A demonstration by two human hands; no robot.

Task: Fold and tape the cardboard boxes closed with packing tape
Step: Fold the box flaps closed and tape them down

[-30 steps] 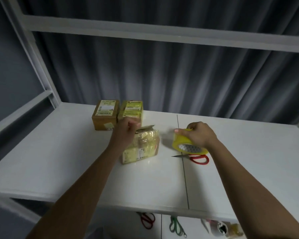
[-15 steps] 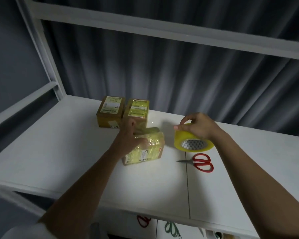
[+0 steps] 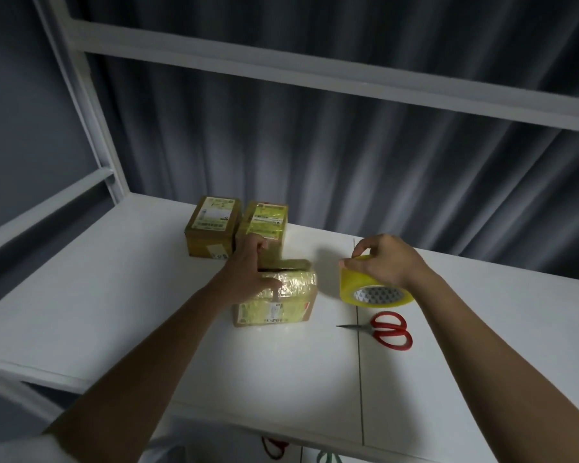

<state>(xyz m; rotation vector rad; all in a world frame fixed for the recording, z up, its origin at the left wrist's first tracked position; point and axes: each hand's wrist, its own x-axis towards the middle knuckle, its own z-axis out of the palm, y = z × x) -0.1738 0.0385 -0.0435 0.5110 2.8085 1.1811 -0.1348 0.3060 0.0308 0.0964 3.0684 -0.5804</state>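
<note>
Table (image 3: 121, 315): I am working at the white top, so I am keeping the near box flat on it and pressing down, not sideways, so it is not sliding.
Finished boxes (image 3: 211, 225): two are standing side by side at the back left, just beyond my left hand; I am leaving them alone, judging them done.
Near box (image 3: 281, 302): it is sitting in front of me, left of the seam in the table, already wrapped in shiny tape, with one flap at its far edge standing slightly raised. I am judging that this flap is what needs closing now.
Tape roll (image 3: 375, 289): it is held tilted just right of the box, apparently off the table, with its core facing me. I am finding the loose end first, so the strip pulls off straight and lands square across the flap.
Scissors (image 3: 388, 329): the red-handled pair is lying near the roll, blades pointing left, within easy reach for the cut.
Left hand (image 3: 248, 272): it is lying across the top of the near box, fingers spread fairly straight toward the raised flap, thumb on the taped face. I am flattening the flap fully before any tape touches it.
Right hand (image 3: 385, 262): its fingers are curling over the roll's upper rim and pinching there, I am guessing at the tape's end.
</note>
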